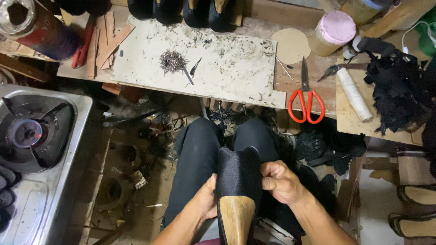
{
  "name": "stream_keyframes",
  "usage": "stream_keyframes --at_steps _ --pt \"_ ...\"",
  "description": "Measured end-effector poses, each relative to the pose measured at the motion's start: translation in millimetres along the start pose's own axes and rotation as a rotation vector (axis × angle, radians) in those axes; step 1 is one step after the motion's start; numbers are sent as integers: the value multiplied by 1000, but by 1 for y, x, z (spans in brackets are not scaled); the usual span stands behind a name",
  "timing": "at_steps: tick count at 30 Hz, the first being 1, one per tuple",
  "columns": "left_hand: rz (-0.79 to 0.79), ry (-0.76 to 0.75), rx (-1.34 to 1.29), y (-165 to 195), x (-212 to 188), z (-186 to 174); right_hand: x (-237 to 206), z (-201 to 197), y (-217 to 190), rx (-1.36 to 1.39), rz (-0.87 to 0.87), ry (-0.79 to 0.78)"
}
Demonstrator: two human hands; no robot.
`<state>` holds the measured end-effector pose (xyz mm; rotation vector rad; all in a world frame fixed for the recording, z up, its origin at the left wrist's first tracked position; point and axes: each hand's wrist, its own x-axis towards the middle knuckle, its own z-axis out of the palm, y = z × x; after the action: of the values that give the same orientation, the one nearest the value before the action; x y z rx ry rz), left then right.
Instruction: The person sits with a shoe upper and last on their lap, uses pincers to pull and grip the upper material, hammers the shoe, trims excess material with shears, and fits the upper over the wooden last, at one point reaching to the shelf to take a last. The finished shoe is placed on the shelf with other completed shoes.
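A black velvety shoe upper is stretched over a wooden shoe last that rests on my lap between my knees. My left hand grips the upper's left side, with the fingers tucked under it. My right hand pinches the upper's right edge, thumb on top. Both hands press against the last from opposite sides.
A stained white board on the workbench carries a pile of small nails. Red-handled scissors, a white thread spool, black scraps and a pink-lidded jar lie to the right. A lit gas stove stands at left.
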<state>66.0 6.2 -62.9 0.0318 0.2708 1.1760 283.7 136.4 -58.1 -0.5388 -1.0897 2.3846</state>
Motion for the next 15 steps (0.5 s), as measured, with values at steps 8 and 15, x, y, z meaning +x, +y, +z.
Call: stream_keyframes --at_steps 8,15 --pt "-111 -287 10 -15 14 17 2 23 -17 343 182 -212" --pt "188 44 296 20 11 24 -12 40 -5 -229 70 445"
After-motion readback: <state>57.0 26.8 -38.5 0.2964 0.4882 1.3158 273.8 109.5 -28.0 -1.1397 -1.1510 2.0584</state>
